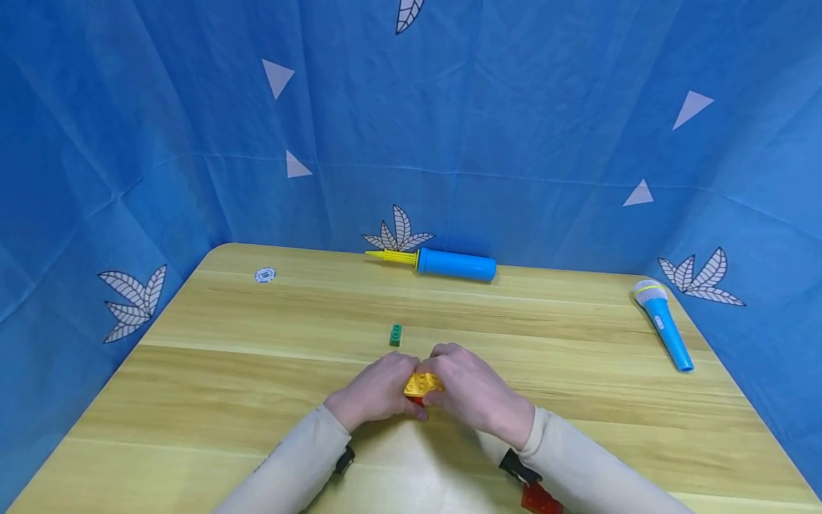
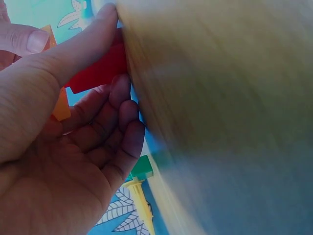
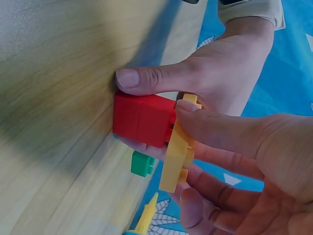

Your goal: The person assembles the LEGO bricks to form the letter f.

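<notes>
Near the middle of the table, both hands work on a pair of stacked toy building bricks. My left hand grips the red brick at the bottom, thumb on one side and fingers on the other. My right hand pinches the yellow brick, which lies over the red one's studs. In the right wrist view some red studs show in a narrow gap between the two, and the yellow brick sticks out past one side. Just beyond the hands stands a small green brick.
Another red brick lies at the near edge, partly under the right sleeve. A blue and yellow hand pump lies at the back, a toy microphone at the right, and a round white-and-blue chip back left. Blue curtains surround the table.
</notes>
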{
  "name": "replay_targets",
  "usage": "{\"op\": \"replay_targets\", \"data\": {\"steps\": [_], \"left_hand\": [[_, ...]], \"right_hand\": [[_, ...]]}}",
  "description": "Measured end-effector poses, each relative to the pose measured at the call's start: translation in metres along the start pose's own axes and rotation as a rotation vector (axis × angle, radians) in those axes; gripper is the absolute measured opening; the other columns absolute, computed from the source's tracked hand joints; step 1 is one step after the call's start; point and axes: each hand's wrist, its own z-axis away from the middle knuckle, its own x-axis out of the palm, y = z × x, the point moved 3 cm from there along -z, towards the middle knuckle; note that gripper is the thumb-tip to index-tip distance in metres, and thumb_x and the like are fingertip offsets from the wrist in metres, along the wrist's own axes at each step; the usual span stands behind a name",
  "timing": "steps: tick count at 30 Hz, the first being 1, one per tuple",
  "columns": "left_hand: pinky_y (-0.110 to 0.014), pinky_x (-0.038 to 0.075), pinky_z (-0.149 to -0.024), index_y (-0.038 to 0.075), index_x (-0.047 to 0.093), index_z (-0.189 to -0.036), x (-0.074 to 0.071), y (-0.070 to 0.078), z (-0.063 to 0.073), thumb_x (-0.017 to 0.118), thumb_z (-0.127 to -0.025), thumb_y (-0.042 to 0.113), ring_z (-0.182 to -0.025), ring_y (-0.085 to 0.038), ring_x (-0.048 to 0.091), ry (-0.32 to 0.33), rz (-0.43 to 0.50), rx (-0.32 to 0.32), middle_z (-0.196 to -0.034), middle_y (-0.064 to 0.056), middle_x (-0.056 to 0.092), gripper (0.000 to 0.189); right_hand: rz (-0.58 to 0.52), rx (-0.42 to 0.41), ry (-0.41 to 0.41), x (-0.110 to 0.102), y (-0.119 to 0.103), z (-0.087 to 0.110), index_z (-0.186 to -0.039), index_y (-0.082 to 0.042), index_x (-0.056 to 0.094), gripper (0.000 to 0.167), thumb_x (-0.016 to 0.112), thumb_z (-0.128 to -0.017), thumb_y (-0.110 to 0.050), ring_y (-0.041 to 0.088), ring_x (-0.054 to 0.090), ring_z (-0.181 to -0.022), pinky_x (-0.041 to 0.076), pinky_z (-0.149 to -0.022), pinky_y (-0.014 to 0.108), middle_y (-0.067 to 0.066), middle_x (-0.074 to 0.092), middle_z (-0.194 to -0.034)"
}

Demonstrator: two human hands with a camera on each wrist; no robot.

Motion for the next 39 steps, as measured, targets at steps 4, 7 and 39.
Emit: {"op": "replay_targets", "data": {"steps": [4,7,39], "left_hand": [[-0.026,0.046,-0.074,0.015,0.063,-0.096,0.0005,-0.001,-0.0004,0.09,-0.07,0.034,-0.082,-0.01,0.052,-0.012,0.023,-0.001,-0.083,0.012,0.055,0.043],[-0.025,0.045,-0.071,0.016,0.062,-0.094,0.0005,-0.0019,-0.0006,0.09,-0.071,0.033,-0.079,-0.01,0.052,-0.024,0.046,-0.002,-0.081,0.012,0.055,0.04],[-0.023,0.044,-0.062,0.013,0.061,-0.089,-0.0012,-0.0002,-0.002,0.088,-0.074,0.024,-0.073,-0.011,0.05,-0.013,0.05,-0.005,-0.076,0.009,0.053,0.032]], "right_hand": [[-0.023,-0.005,0.002,0.001,0.0009,0.0004,-0.098,-0.012,0.075,0.027,0.087,-0.074,-0.007,0.015,0.057,-0.083,0.051,-0.072,0.027,-0.001,0.067,-0.09],[-0.036,-0.011,0.005,0.0012,0.0009,0.0008,-0.097,-0.012,0.075,0.026,0.087,-0.074,-0.007,0.016,0.057,-0.083,0.051,-0.072,0.027,-0.001,0.067,-0.089],[-0.014,-0.009,-0.018,0.004,0.0024,-0.0005,-0.094,-0.011,0.075,0.025,0.087,-0.073,-0.007,0.016,0.055,-0.08,0.049,-0.068,0.025,0.0,0.064,-0.087]]}}
